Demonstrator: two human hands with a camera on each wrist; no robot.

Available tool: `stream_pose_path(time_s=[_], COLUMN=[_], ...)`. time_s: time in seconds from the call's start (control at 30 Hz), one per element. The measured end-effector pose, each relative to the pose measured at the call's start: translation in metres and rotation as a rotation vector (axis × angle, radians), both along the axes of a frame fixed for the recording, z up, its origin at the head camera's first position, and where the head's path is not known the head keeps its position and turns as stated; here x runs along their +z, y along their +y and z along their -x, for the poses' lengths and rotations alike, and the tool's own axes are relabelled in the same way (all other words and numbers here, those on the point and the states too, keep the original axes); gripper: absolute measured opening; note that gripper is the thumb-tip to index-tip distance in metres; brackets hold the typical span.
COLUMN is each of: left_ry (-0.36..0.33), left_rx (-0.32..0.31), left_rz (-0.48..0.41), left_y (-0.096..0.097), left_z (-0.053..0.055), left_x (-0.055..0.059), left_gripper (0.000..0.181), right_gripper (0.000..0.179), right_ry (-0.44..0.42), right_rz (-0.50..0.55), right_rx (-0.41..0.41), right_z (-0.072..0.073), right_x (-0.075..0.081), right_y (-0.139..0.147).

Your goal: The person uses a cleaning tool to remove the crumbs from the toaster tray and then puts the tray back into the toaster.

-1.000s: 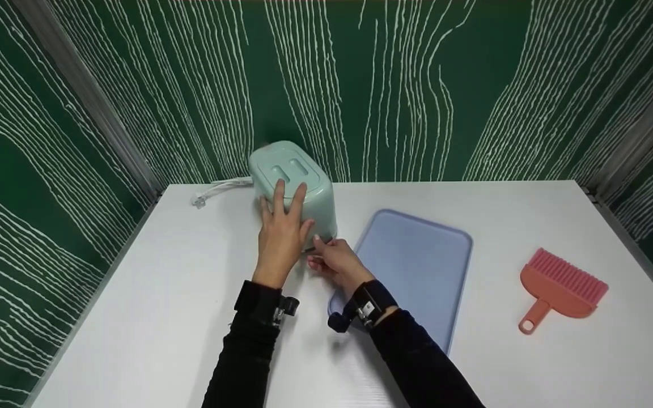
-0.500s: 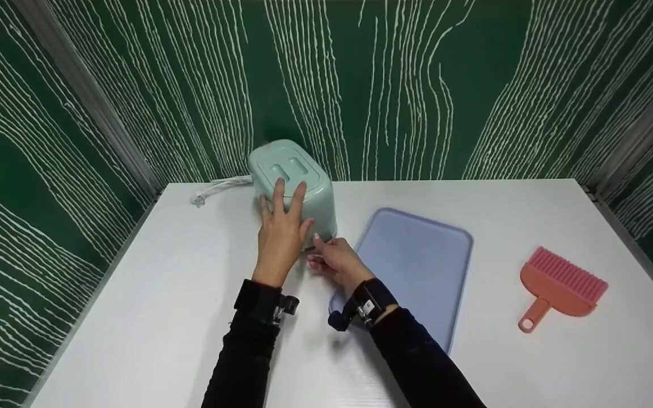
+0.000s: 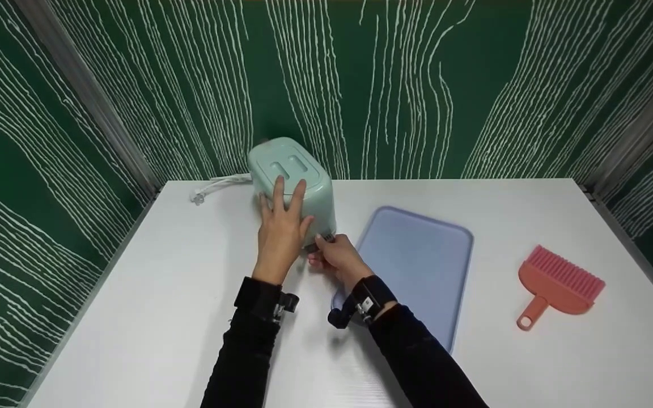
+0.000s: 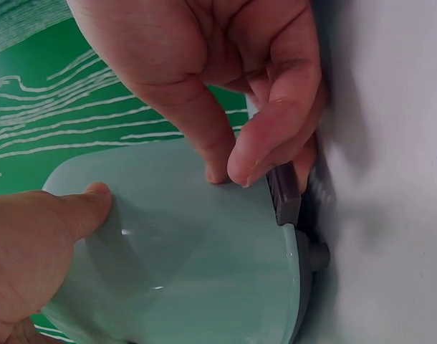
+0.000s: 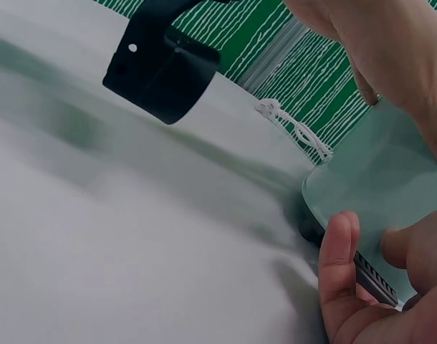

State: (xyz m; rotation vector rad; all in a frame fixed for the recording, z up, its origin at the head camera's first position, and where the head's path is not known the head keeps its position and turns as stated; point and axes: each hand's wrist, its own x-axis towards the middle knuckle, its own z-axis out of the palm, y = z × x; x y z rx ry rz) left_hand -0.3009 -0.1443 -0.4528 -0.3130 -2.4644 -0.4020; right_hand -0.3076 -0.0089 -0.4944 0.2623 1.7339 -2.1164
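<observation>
A mint-green toaster (image 3: 319, 209) with two recesses in its top stands at the back of the white table, its near end lifted a little in the left wrist view. My left hand (image 3: 278, 241) rests spread on it, fingertips on the top and thumb against the near end. Low on that end, my right hand (image 3: 346, 258) pinches the dark ridged edge of a crumb tray (image 4: 284, 195) between thumb and fingers. In the right wrist view, the crumb tray (image 5: 376, 279) shows between those fingers along the toaster's lower edge. Most of the tray is hidden inside.
A white cord with a plug (image 3: 197, 198) lies left of the toaster. Right of it is a flat lilac-blue tray (image 3: 417, 255), partly under my right forearm. Farther right lies an orange-red hand brush (image 3: 556, 289). A green, white-lined wall (image 3: 394, 85) rises behind the table.
More of the crumb tray's dark edge shows at the toaster's base beside my right fingers. My left hand keeps its place on the toaster.
</observation>
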Motion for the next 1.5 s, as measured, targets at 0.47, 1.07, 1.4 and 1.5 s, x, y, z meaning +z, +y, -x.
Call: stream_pose_path(time_s=[0.47, 1.07, 1.4, 1.5], left_ry=[0.014, -0.005, 0.016, 0.022], left_rx=[-0.006, -0.021, -0.013, -0.015], left_rz=[-0.015, -0.024, -0.008, -0.009], left_y=[0.000, -0.002, -0.002, -0.002], left_z=[0.001, 0.001, 0.003, 0.003], left_x=[-0.002, 0.000, -0.002, -0.002], left_gripper=[0.068, 0.068, 0.070, 0.070], right_gripper=[0.024, 0.038, 0.035, 0.030], right_ry=[0.200, 0.314, 0.254, 0.212], right_rz=[-0.470, -0.889, -0.841, -0.821], right_rx=[0.065, 0.128, 0.143, 0.164], right_z=[0.004, 0.009, 0.011, 0.013], right_x=[-0.001, 0.005, 0.009, 0.009], right_y=[0.003, 0.014, 0.018, 0.020])
